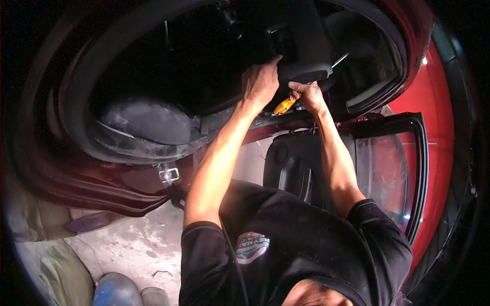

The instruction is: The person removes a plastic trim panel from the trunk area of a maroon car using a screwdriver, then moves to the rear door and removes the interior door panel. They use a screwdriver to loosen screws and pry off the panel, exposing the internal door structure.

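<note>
My left hand (pixel 262 85) is inside the car with its index finger stretched out against a dark trim piece (pixel 312 43), beside a recess in it. Its other fingers are partly curled, and I see nothing held in them. Just below the trim's near edge, my right hand (pixel 308 96) is closed around a yellow-handled screwdriver (pixel 285 106). The butt of the handle sticks out toward the lower left. A thin metal rod (pixel 340 59) shows past the trim, in line with the handle; whether it is the screwdriver's shaft I cannot tell.
A dark seat (pixel 148 121) fills the left of the doorway. Below it, a metal latch striker (pixel 169 175) juts from the sill. The open car door (pixel 298 171) stands at right, beside red bodywork (pixel 431 132). At lower left are another person's trouser leg (pixel 61 268) and a scuffed boot (pixel 116 290).
</note>
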### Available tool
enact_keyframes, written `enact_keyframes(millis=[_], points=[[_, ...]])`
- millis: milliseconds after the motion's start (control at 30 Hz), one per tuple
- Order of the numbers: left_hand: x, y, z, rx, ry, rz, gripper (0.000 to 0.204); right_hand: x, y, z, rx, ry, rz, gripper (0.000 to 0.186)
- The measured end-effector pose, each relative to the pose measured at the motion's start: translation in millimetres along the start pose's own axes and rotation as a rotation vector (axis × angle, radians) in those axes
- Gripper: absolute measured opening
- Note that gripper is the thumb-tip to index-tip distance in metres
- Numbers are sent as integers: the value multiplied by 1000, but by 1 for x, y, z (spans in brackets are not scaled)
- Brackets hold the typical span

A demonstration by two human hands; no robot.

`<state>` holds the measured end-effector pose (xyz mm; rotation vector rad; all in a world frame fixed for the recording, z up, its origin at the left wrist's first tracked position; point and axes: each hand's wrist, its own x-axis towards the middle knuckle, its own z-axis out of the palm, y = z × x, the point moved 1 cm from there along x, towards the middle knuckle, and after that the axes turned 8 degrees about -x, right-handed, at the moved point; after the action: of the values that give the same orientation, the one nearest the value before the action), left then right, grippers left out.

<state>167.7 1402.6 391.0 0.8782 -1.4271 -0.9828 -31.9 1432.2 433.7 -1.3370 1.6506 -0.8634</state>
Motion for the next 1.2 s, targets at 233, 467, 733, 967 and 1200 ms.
enact_keyframes(millis=[233, 467, 733, 967, 1200], points=[[30, 2, 21, 214, -227, 91, 39, -13, 11, -2, -37, 2, 54, 15], [39, 29, 26, 229, -272, -94, 37, -27, 6, 4, -22, 27, 68, 22], [30, 7, 33, 195, -116, -58, 30, -34, -2, 10, -56, 15, 96, 28], [11, 26, 17, 200, -199, -95, 34, -35, 10, 7, -51, 17, 44, 21], [-25, 40, 1, 70, -176, -195, 36, -37, 1, 18, 32, -28, -18, 16]])
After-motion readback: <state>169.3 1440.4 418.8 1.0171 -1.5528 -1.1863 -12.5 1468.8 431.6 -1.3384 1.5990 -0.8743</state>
